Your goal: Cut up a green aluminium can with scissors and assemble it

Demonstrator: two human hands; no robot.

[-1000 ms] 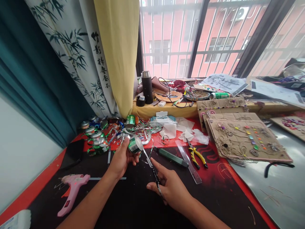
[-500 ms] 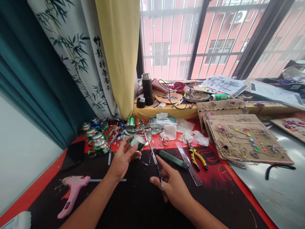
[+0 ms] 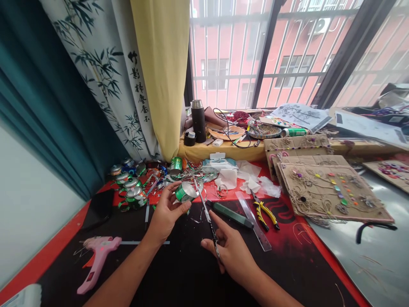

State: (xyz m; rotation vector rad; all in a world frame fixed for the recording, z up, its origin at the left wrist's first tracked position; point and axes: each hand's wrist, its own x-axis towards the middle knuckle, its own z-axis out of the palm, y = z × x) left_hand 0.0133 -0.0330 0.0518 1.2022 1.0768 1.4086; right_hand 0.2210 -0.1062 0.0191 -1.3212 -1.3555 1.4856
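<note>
My left hand (image 3: pixel 166 213) has its fingers around a short green-and-silver cut can (image 3: pixel 185 192), tilted so its green wall and pale end show. My right hand (image 3: pixel 231 243) grips scissors (image 3: pixel 209 226) by the handles. Their long blades look closed and point away from me, the tips just right of the can and apart from it. Beyond both hands lies a tangle of shiny cut metal strips (image 3: pixel 200 172). To the right of the scissors lies a dark green craft knife (image 3: pixel 231 214), with a clear ruler (image 3: pixel 254 221) beside it.
Yellow-black pliers (image 3: pixel 265 211) lie right of the ruler. A pink glue gun (image 3: pixel 99 258) and a black phone (image 3: pixel 98 209) are at left, near small teapot-like can crafts (image 3: pixel 133 196). Decorated cardboard (image 3: pixel 335 187) leans at right. A dark flask (image 3: pixel 198 123) stands on the sill.
The cut can has turned in my left hand, so its green printed wall now faces me more. My right hand and the scissors have stayed almost still.
</note>
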